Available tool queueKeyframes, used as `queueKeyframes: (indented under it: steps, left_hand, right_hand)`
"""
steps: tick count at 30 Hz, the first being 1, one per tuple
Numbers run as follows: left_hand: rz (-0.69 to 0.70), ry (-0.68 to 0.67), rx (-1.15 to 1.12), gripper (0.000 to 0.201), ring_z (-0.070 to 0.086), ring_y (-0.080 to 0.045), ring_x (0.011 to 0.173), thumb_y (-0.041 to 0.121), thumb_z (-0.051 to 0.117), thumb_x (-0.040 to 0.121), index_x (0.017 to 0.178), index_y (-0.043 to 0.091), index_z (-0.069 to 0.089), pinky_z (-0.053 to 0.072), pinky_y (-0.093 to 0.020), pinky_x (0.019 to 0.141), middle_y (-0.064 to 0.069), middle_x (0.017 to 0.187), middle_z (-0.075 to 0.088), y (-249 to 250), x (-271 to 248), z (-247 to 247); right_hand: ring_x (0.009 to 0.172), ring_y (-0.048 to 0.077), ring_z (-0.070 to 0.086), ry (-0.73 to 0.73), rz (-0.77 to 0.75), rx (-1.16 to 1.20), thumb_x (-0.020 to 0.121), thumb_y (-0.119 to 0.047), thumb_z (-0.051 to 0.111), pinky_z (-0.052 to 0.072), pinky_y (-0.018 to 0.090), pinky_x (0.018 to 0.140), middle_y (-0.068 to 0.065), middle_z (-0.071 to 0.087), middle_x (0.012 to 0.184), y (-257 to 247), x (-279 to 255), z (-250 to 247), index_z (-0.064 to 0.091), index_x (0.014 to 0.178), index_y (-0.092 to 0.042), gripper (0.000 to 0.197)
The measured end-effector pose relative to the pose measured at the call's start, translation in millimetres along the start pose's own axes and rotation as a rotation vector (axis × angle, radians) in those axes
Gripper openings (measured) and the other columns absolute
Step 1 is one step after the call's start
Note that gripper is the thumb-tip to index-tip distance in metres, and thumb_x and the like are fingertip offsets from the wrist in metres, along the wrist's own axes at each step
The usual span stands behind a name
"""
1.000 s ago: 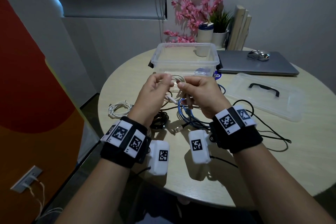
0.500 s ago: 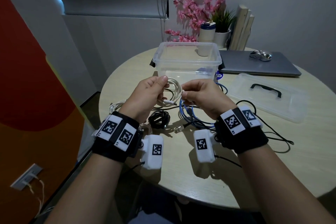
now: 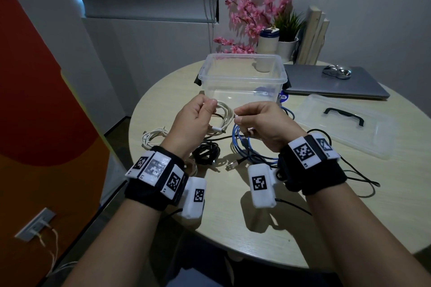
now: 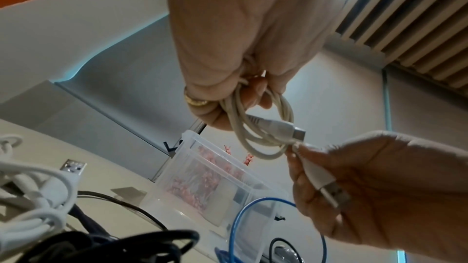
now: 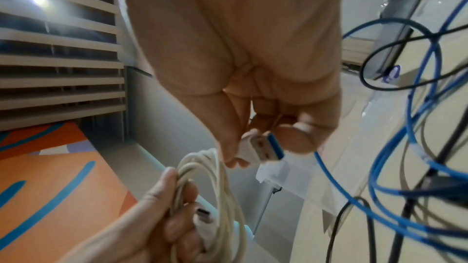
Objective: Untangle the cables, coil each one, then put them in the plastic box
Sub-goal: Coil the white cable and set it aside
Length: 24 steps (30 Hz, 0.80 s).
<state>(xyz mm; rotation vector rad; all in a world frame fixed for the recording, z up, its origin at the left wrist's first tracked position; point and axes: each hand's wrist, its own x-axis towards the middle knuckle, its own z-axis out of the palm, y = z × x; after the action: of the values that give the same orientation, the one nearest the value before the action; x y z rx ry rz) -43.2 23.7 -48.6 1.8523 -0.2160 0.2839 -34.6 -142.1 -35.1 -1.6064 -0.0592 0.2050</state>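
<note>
My left hand (image 3: 200,112) grips a coil of beige cable (image 3: 225,115) above the table, in front of the clear plastic box (image 3: 242,77). In the left wrist view the coil (image 4: 263,127) hangs from my curled fingers, its small plug (image 4: 291,128) sticking out. My right hand (image 3: 251,119) pinches the cable's other end, a white USB plug (image 5: 260,147) with a blue tongue. Below my hands lie a blue cable (image 3: 247,147), a black coil (image 3: 206,151) and a white coil (image 3: 154,136).
The box's clear lid (image 3: 345,123) with a black handle lies to the right on the round table (image 3: 303,216). A closed laptop (image 3: 333,84) with a mouse sits behind it. Thin black wire (image 3: 354,170) loops near my right wrist. Pink flowers and a bottle stand at the back.
My hands have drawn slightly apart. The beige loops are now gathered in my left hand, and my right hand has slid to the USB plug end.
</note>
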Motion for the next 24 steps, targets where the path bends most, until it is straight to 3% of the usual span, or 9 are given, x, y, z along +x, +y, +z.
queueKeyframes:
  steps: [3,7,10,12,14,16,20,22,24]
  left_hand:
    - [0.021,0.030,0.060,0.024,0.058,-0.017,0.071,0.031,0.046,0.099,0.077,0.025,0.053,0.053,-0.030,0.062,-0.005,0.089,0.064,-4,1,0]
    - [0.016,0.049,0.078,0.024,0.058,-0.021,0.074,0.033,0.045,0.099,0.077,0.027,0.051,0.054,-0.030,0.063,-0.001,0.078,0.057,-5,-2,1]
    - [0.023,0.043,0.079,0.025,0.056,-0.022,0.072,0.031,0.044,0.100,0.077,0.023,0.048,0.049,-0.018,0.055,-0.010,0.078,0.053,-4,-5,5]
    - [0.019,0.048,0.106,0.026,0.052,-0.019,0.070,0.033,0.042,0.100,0.081,0.017,0.046,0.044,-0.015,0.054,-0.006,0.073,0.048,-4,-7,7]
    - [0.002,0.048,0.124,0.027,0.048,-0.016,0.066,0.036,0.041,0.100,0.084,0.015,0.045,0.040,-0.027,0.057,-0.001,0.069,0.046,-5,-8,11]
    - [-0.018,0.050,0.091,0.027,0.042,-0.014,0.060,0.037,0.039,0.100,0.083,0.016,0.044,0.035,-0.029,0.059,0.003,0.066,0.044,-5,-8,14]
    - [-0.075,0.052,-0.014,0.034,0.040,-0.015,0.063,0.046,0.038,0.097,0.086,0.015,0.047,0.036,-0.035,0.065,-0.001,0.070,0.045,-4,-9,20]
    - [-0.109,0.057,-0.110,0.038,0.046,-0.024,0.068,0.057,0.040,0.088,0.085,0.020,0.050,0.043,-0.043,0.069,-0.010,0.076,0.050,-2,-8,23]
    - [-0.135,0.054,-0.208,0.041,0.057,-0.043,0.086,0.063,0.043,0.082,0.085,0.023,0.053,0.052,-0.057,0.081,-0.024,0.095,0.058,-1,-7,25]
  right_hand:
    - [0.057,0.016,0.053,-0.048,0.064,0.114,0.083,0.009,0.061,0.046,0.022,0.051,0.008,0.062,0.066,-1,-2,-1,0.066,0.083,-0.005,0.014]
    - [0.056,0.015,0.055,-0.080,0.135,0.260,0.084,0.008,0.060,0.048,0.019,0.048,0.010,0.064,0.069,0,-4,-1,0.065,0.094,0.003,0.012]
    - [0.056,0.015,0.056,-0.078,0.196,0.378,0.085,0.009,0.058,0.050,0.018,0.048,0.014,0.061,0.075,1,-2,-2,0.059,0.111,0.010,0.025]
    - [0.055,0.014,0.059,-0.088,0.219,0.428,0.087,0.008,0.056,0.051,0.017,0.049,0.014,0.063,0.075,-1,-3,-1,0.060,0.109,0.010,0.022]
    - [0.055,0.013,0.063,-0.107,0.208,0.455,0.088,0.009,0.053,0.053,0.016,0.053,0.014,0.066,0.071,-3,-3,-2,0.064,0.097,0.008,0.014]
    - [0.055,0.012,0.065,-0.131,0.178,0.450,0.088,0.012,0.050,0.054,0.014,0.056,0.012,0.067,0.066,-4,-4,-2,0.065,0.088,0.006,0.016]
    - [0.061,0.016,0.068,-0.091,0.086,0.449,0.083,0.018,0.053,0.055,0.017,0.060,0.015,0.066,0.072,-3,-3,2,0.061,0.096,0.010,0.016]
    - [0.063,0.018,0.067,-0.056,0.046,0.414,0.083,0.016,0.055,0.056,0.018,0.062,0.017,0.066,0.075,-1,-1,5,0.059,0.102,0.012,0.020]
    - [0.073,0.022,0.064,-0.027,0.005,0.301,0.083,0.010,0.060,0.055,0.026,0.072,0.018,0.065,0.086,1,2,7,0.060,0.109,0.009,0.026]
